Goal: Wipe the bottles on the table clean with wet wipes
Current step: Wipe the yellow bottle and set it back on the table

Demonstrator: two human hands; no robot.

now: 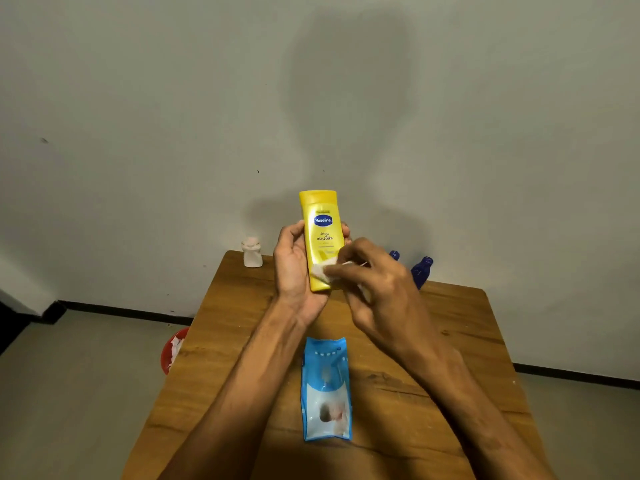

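Observation:
A yellow lotion bottle [322, 230] is held upright above the far part of the wooden table [221, 341], cap end up, with my left hand [294, 268] gripping it from behind and below. My right hand [374, 285] presses a white wet wipe [325, 271] against the bottle's lower front. A blue pack of wet wipes [325, 389] lies flat on the table between my forearms. A small white bottle [252, 252] stands at the far left corner. Two dark blue bottles [421, 268] stand at the far right edge, one mostly hidden behind my right hand.
A red bin [170, 351] holding white crumpled wipes sits on the floor left of the table. A pale wall rises just behind the table's far edge. Grey floor shows on both sides.

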